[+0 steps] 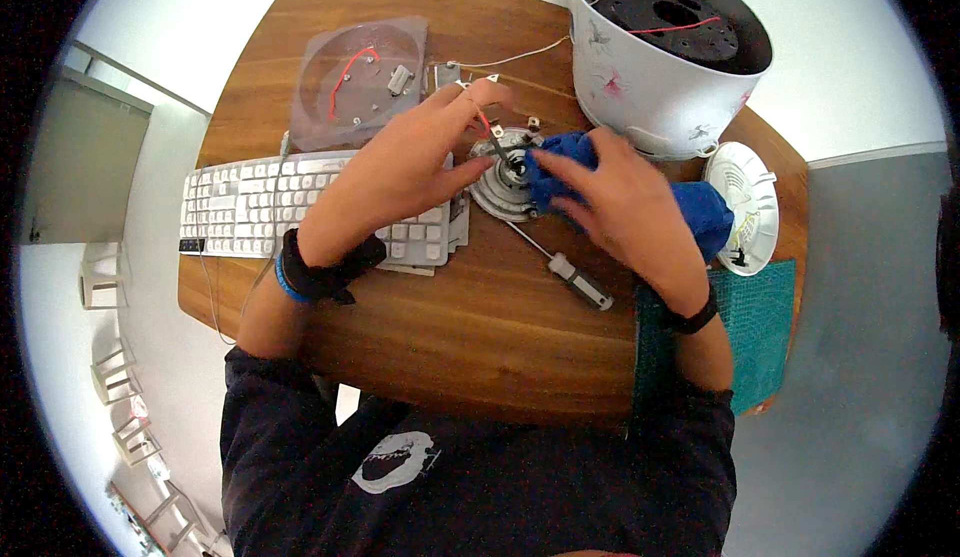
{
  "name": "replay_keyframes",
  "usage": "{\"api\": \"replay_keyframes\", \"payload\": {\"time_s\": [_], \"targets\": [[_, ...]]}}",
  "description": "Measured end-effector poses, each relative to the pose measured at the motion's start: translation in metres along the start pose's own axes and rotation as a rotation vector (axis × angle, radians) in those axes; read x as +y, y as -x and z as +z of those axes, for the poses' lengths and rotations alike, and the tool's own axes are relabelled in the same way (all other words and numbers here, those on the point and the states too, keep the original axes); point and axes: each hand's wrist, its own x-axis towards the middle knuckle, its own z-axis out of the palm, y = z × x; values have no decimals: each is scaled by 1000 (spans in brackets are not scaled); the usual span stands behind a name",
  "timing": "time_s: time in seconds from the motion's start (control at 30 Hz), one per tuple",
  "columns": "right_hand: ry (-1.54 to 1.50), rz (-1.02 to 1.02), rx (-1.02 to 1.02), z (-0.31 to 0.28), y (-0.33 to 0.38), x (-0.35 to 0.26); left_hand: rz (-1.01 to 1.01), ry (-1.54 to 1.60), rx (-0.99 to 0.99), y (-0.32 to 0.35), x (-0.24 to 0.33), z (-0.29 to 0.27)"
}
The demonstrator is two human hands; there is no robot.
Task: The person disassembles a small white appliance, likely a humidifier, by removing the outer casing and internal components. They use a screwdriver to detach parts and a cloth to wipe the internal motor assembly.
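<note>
A round metal heating plate (497, 195) with rings and terminals lies near the middle of the table. My left hand (425, 147) reaches over its left side, thumb by the plate and fingers curved beyond it. The thumb and fingers are apart. A thin red wire (483, 120) shows between them, and its far end is hidden by the fingers. My right hand (625, 197) is closed on a bunched blue cloth (565, 152), pressed against the plate's right side. More of the cloth spreads to the right beneath the hand.
A screwdriver (570, 275) lies in front of the plate. A white keyboard (250, 202) is at left, behind it a clear tray (408, 37) with small parts and a red wire. A white floral cooker body (620, 97), a white round cover (765, 207) and a green mat (765, 327) are at right.
</note>
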Motion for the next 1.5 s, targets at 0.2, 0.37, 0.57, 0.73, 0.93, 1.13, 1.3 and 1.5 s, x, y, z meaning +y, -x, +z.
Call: {"api": "replay_keyframes", "payload": {"time_s": [0.2,0.37,0.57,0.73,0.93,1.13,1.3,1.5], "targets": [[-117,-156,-157,-5,-2,0,-56,-116,9,7,1,15],[-208,-208,-232,-23,-2,17,-24,-142,2,12,6,22],[-114,-40,-127,-14,3,8,-3,-176,50,13,7,19],[-159,-26,-83,-8,6,4,32,-360,168,15,31,-6],[-131,-51,-115,-2,3,6,218,-402,186,14,45,-8],[-177,62,-64,-5,5,10,330,-561,-87,16,38,34],[-158,-43,-103,-24,10,17,285,-498,-139,17,28,35],[-311,-219,-324,-37,9,25,294,-439,-128,15,27,43]]}}
